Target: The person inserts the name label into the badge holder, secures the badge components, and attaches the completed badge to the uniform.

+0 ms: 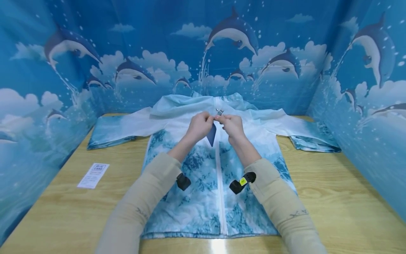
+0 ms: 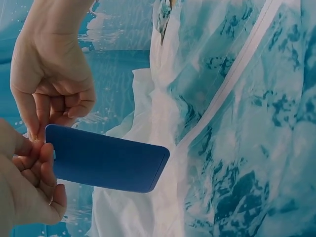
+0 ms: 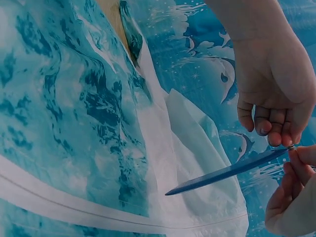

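A flat dark-blue tag point(image 1: 211, 135) with rounded corners hangs between the two hands, above a blue-and-white jacket point(image 1: 190, 176) lying spread out front up. The left hand point(image 1: 200, 126) pinches the tag's upper end with thumb and fingers. Against it, the right hand point(image 1: 233, 125) pinches a small silvery metal clasp point(image 1: 219, 112) that sticks up past the fingertips. In the left wrist view the blue tag point(image 2: 108, 158) shows its broad face; in the right wrist view the tag point(image 3: 227, 172) appears nearly edge-on. Fingers hide the join between tag and clasp.
The jacket's white zip point(image 1: 219, 176) runs down its middle, and its sleeves spread to both sides with their ends folded. A white printed card point(image 1: 93, 175) lies left on the wooden table point(image 1: 333, 197). Dolphin-print curtains point(image 1: 177, 42) enclose the back and sides.
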A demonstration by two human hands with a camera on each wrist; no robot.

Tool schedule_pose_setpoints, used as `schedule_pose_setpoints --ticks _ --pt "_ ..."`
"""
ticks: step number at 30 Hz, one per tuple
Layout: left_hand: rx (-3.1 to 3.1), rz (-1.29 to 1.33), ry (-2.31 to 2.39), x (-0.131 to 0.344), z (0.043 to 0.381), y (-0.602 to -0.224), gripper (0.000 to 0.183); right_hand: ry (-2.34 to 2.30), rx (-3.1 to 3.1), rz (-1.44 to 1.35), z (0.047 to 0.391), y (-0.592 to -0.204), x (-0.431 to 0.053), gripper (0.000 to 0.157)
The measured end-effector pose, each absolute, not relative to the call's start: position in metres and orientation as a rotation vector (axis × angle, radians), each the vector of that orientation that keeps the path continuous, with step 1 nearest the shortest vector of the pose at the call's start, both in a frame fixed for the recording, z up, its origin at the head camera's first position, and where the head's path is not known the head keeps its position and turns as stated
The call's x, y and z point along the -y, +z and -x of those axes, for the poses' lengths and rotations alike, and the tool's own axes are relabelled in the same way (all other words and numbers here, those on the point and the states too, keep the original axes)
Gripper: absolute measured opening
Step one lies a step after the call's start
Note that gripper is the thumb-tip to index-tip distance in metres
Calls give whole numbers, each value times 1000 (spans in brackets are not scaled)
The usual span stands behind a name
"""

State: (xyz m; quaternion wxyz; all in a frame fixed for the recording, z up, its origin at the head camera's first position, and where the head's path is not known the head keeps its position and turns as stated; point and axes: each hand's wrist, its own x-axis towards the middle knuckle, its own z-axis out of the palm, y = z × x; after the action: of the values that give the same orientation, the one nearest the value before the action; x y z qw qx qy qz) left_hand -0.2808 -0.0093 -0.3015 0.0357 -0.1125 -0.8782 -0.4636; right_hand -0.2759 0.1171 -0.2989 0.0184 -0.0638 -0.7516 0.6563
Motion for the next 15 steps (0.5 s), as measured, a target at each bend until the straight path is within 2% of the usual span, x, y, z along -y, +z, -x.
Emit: schedule_pose_setpoints --ticks 10,15 --pt "2802 391 -1402 9 281 -300 38 2019 2261 176 276 -302 -115 28" --pt "2867 329 -1320 6 283 -299 39 2080 2211 163 277 -305 -113 26"
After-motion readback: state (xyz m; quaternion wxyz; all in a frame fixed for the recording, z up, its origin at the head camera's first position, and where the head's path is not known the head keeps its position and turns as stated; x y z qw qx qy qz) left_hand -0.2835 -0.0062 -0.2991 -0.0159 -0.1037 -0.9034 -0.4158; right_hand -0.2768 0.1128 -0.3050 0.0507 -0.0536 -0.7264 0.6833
